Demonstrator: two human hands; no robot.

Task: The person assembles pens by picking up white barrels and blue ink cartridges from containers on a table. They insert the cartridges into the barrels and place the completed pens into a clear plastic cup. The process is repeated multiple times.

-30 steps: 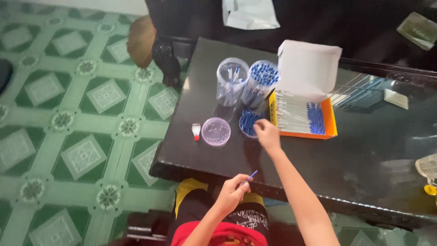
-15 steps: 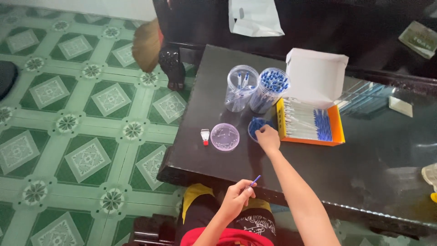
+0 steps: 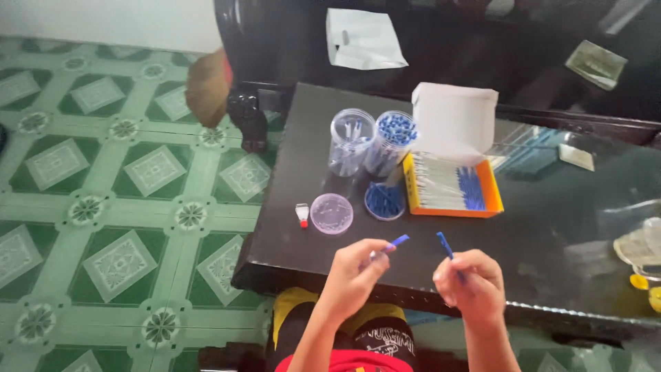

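Observation:
My left hand [image 3: 352, 274] pinches a thin clear stick with a blue tip [image 3: 397, 241] above the near edge of the dark table [image 3: 551, 227]. My right hand [image 3: 471, 283] holds a second blue-tipped stick [image 3: 445, 244] upright beside it; the two tips are a short gap apart. Behind the hands lie a round lid full of blue pieces [image 3: 385, 201], an empty clear lid [image 3: 331, 213] and an orange box [image 3: 451, 187] of clear sticks with blue ends, its white flap raised.
Two clear plastic jars stand at the back: one nearly empty [image 3: 351, 143], one packed with blue-tipped sticks [image 3: 390, 143]. A small red-and-white object [image 3: 302, 215] lies left of the clear lid. A white plastic bag [image 3: 363, 39] rests on dark furniture. Green patterned floor tiles [image 3: 117, 207] spread to the left.
My right hand has pulled back from the lid of blue pieces with a blue-tipped stick in it. It now sits level with my left hand near the table's front edge.

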